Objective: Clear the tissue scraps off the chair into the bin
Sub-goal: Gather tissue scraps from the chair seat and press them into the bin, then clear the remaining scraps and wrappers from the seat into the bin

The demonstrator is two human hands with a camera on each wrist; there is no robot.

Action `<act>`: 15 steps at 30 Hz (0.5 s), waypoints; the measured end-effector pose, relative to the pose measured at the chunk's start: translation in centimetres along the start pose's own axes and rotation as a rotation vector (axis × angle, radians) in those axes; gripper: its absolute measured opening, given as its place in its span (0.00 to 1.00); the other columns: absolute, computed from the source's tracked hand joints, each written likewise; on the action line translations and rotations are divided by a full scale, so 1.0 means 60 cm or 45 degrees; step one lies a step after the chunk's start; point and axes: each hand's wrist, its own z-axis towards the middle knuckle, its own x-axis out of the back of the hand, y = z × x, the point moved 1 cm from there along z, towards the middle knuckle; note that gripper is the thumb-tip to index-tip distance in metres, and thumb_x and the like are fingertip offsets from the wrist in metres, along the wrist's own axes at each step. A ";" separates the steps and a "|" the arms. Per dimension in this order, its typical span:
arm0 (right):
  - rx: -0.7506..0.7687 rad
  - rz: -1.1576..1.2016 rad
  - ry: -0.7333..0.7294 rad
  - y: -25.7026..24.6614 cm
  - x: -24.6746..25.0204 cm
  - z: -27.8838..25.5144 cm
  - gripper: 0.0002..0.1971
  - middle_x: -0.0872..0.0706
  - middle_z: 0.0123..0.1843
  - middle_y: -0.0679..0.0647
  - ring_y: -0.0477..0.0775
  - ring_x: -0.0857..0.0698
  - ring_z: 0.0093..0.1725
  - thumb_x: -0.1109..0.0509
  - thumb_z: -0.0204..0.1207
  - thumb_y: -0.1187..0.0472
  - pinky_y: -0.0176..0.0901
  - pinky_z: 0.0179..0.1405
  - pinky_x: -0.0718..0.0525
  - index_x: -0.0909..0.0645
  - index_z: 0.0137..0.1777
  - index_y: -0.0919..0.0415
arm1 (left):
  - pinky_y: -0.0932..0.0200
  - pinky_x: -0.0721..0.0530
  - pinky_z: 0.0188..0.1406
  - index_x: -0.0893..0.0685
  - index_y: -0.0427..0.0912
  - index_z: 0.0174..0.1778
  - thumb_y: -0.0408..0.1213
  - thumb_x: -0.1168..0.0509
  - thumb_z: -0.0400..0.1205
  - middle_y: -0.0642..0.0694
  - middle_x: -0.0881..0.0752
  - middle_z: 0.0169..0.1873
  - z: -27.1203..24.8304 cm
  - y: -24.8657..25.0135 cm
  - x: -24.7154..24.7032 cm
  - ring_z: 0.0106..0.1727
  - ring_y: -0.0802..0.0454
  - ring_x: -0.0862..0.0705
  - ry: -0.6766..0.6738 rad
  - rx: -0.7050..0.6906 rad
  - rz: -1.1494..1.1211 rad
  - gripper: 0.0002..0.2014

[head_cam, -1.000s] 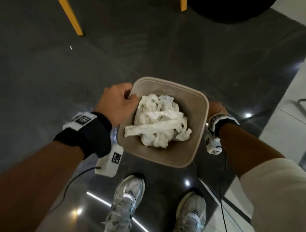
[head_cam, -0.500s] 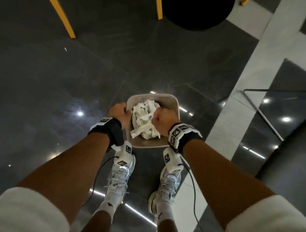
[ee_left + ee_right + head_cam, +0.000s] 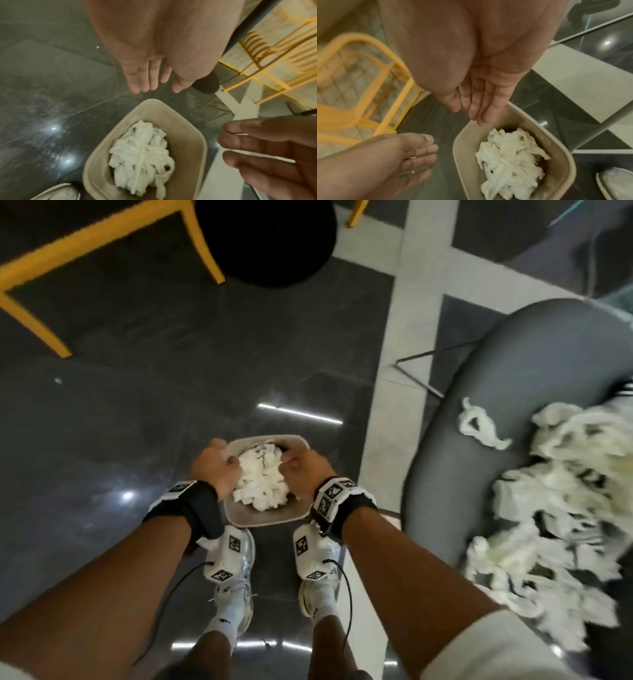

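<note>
A beige bin (image 3: 267, 517) stands on the dark floor just ahead of my shoes, with a heap of white tissue (image 3: 262, 484) inside. My left hand (image 3: 215, 463) hovers over its left rim and my right hand (image 3: 305, 470) over its right rim. In the left wrist view the left hand (image 3: 152, 86) has straight fingers and holds nothing above the bin (image 3: 188, 129). In the right wrist view the right hand (image 3: 471, 112) is likewise flat and empty over the tissue (image 3: 508, 155). To the right, a grey chair (image 3: 455, 412) carries many tissue scraps (image 3: 565, 508).
Yellow chair legs (image 3: 202, 241) and a black round base (image 3: 267, 241) stand beyond the bin. A pale floor strip (image 3: 387, 405) runs between the bin and the grey chair. My white shoes (image 3: 233, 580) are right behind the bin.
The bin went down from my hands to the floor. My left hand let go of its rim and both hands now hang open above it. The grey chair has come into view.
</note>
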 end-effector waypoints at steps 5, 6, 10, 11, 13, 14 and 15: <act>-0.034 0.292 0.222 0.055 0.124 -0.147 0.12 0.09 0.55 0.55 0.59 0.11 0.57 0.35 0.80 0.54 0.54 0.62 0.14 0.14 0.58 0.52 | 0.49 0.19 0.61 0.20 0.48 0.59 0.34 0.37 0.82 0.48 0.12 0.55 -0.119 0.163 0.006 0.59 0.44 0.14 -0.139 -0.364 0.098 0.11; -0.062 0.365 0.276 0.080 0.147 -0.169 0.11 0.08 0.53 0.55 0.58 0.10 0.54 0.34 0.78 0.54 0.55 0.61 0.13 0.14 0.56 0.52 | 0.50 0.19 0.60 0.20 0.51 0.57 0.35 0.37 0.82 0.51 0.12 0.52 -0.144 0.194 -0.007 0.56 0.48 0.14 -0.200 -0.433 0.129 0.10; -0.167 0.420 0.469 0.203 0.230 -0.232 0.07 0.07 0.47 0.55 0.57 0.09 0.47 0.31 0.78 0.56 0.55 0.57 0.12 0.14 0.54 0.53 | 0.49 0.14 0.56 0.19 0.50 0.59 0.35 0.36 0.81 0.51 0.13 0.49 -0.229 0.303 -0.095 0.51 0.51 0.13 -0.356 -0.660 0.153 0.12; -0.187 0.426 0.500 0.238 0.247 -0.244 0.06 0.08 0.46 0.56 0.59 0.09 0.47 0.31 0.78 0.56 0.56 0.56 0.11 0.14 0.52 0.51 | 0.49 0.15 0.58 0.19 0.49 0.61 0.36 0.34 0.80 0.51 0.14 0.51 -0.248 0.325 -0.124 0.53 0.51 0.14 -0.374 -0.734 0.177 0.14; -0.225 0.445 0.551 0.307 0.276 -0.264 0.06 0.08 0.47 0.56 0.60 0.09 0.48 0.32 0.79 0.57 0.57 0.57 0.12 0.15 0.53 0.50 | 0.52 0.19 0.66 0.22 0.50 0.67 0.41 0.31 0.78 0.51 0.18 0.60 -0.293 0.368 -0.182 0.62 0.51 0.19 -0.427 -0.917 0.304 0.20; -0.239 0.461 0.577 0.342 0.288 -0.276 0.08 0.08 0.48 0.56 0.59 0.09 0.48 0.33 0.79 0.58 0.56 0.57 0.12 0.15 0.53 0.51 | 0.54 0.23 0.68 0.25 0.52 0.71 0.44 0.30 0.77 0.51 0.21 0.65 -0.318 0.386 -0.212 0.67 0.50 0.22 -0.467 -1.019 0.401 0.25; -0.253 0.478 0.606 0.372 0.300 -0.290 0.09 0.08 0.48 0.55 0.58 0.09 0.48 0.34 0.79 0.59 0.55 0.58 0.12 0.15 0.54 0.51 | 0.55 0.26 0.70 0.28 0.53 0.75 0.47 0.29 0.76 0.51 0.26 0.70 -0.344 0.402 -0.241 0.71 0.50 0.26 -0.510 -1.119 0.498 0.30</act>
